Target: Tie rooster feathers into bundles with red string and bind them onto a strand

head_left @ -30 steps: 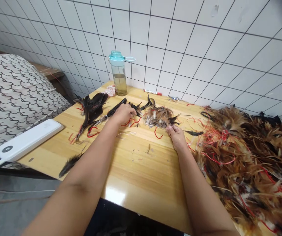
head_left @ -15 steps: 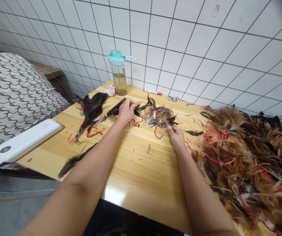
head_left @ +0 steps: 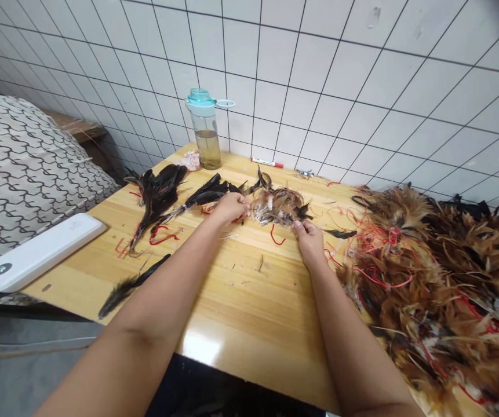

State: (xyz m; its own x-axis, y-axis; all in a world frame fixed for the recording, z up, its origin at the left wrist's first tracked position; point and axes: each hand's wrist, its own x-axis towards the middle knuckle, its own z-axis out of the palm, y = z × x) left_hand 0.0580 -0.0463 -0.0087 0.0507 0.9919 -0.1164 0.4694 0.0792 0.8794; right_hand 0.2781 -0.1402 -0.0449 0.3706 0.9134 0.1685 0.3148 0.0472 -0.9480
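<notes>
My left hand [head_left: 233,207] has its fingers drawn together at the left edge of a loose pile of brown and grey feathers [head_left: 280,204]. Whatever is between those fingers is too small to make out. At the pile's lower right edge, my right hand [head_left: 310,238] pinches with thumb and forefinger, and the thing in the pinch is hidden. A bundle of black feathers [head_left: 208,192] lies just left of my left hand. Below the pile, between both hands, is a short red string [head_left: 277,236]. One dark feather [head_left: 340,234] lies to the right of my right hand.
A larger black feather bunch [head_left: 160,188] and a single dark feather [head_left: 131,282] lie on the left. Brown feather bundles with red strings [head_left: 440,272] cover the right side. Behind stand a water bottle [head_left: 206,130] and a marker [head_left: 267,163]. A white power bank [head_left: 40,252] sits at the left edge.
My left hand has moved down and right, from over the black feather bundle to the pile's left edge. My right hand stays at the pile's lower right edge.
</notes>
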